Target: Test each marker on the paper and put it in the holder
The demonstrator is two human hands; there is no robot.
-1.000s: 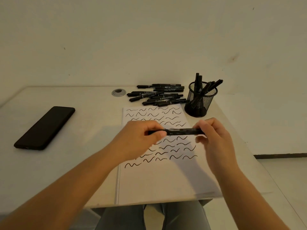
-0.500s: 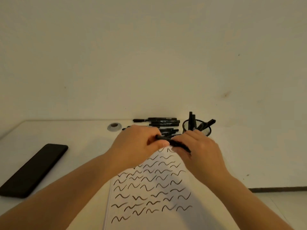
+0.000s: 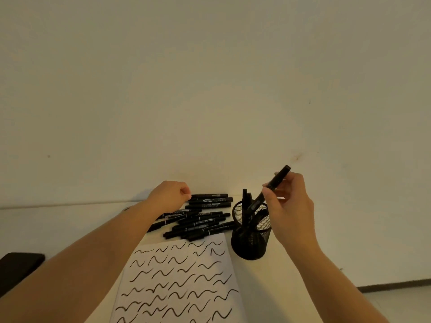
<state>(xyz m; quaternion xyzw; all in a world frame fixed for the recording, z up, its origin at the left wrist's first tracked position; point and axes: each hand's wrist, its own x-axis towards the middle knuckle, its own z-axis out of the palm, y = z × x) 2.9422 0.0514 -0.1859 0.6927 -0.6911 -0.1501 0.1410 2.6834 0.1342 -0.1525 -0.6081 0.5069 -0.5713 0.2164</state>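
Note:
My right hand (image 3: 288, 206) pinches a black marker (image 3: 277, 178), tilted with its lower end inside the rim of the black mesh holder (image 3: 249, 241). Several other markers stand in that holder. My left hand (image 3: 171, 195) hovers over the far left end of the pile of black markers (image 3: 200, 220), fingers curled; I cannot see anything held in it. The white paper (image 3: 179, 280), covered with several rows of black squiggles, lies in front of the pile and left of the holder.
A black phone (image 3: 18, 269) lies on the white table (image 3: 279, 287) at the far left. A plain wall rises right behind the table. The table's right edge runs close to the holder, with floor beyond.
Both hands held one marker together over the paper. Now my right hand has carried it to the holder, and my left hand has let go and reached to the pile. The camera tilted up.

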